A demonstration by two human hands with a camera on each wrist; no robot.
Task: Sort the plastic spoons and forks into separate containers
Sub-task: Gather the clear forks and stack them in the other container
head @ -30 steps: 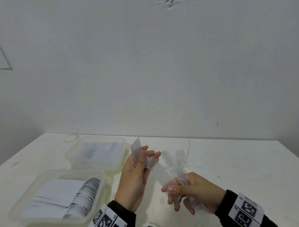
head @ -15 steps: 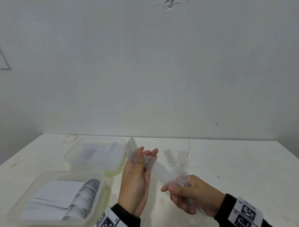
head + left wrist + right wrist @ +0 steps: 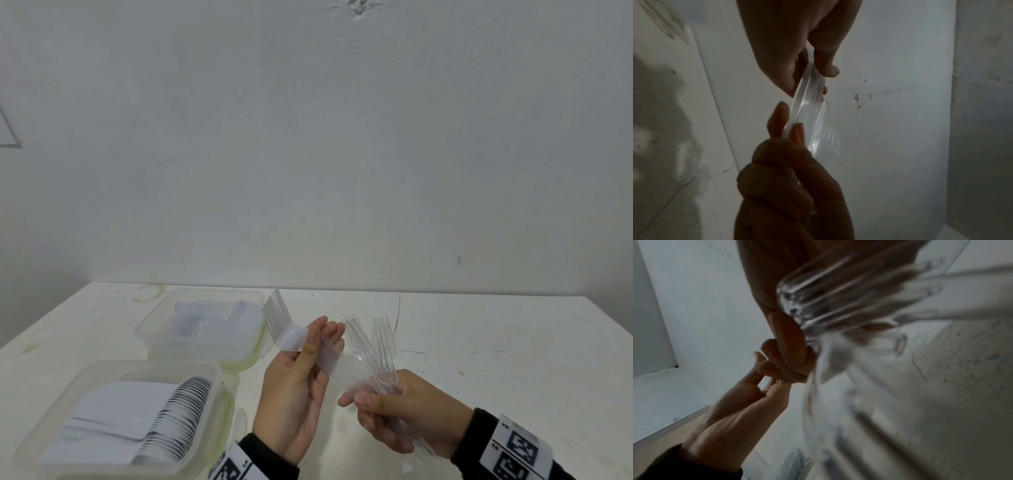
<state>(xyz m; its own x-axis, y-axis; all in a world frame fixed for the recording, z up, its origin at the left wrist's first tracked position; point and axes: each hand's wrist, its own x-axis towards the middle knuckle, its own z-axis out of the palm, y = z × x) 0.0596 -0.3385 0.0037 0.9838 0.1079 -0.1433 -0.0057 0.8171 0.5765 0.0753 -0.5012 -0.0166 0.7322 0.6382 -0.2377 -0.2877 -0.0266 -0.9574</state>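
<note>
Over the table [image 3: 479,342], near its front edge, both hands work a bundle of clear forks. The left hand [image 3: 294,387] pinches a nested stack of forks [image 3: 291,337], thumb across the handles against straight fingers, tines fanning up toward the far tub [image 3: 205,353]. The right hand [image 3: 407,418] is curled around the other end of the bundle, where 2 loose forks [image 3: 373,346] stick up with tines splayed. The far tub, by the left edge, holds clear cutlery I cannot identify; the near tub [image 3: 120,373], at the front-left corner, holds a neat nested row of what look like spoons [image 3: 178,411]. These forks are likely light, thin and slick, and the tines probably snap or snag if bent, so the handles are the place to grip. Nested pieces tend to cling, so peeling the 2 strays free will probably need a firm pinch low on each handle while the left hand keeps the stack squared.
</note>
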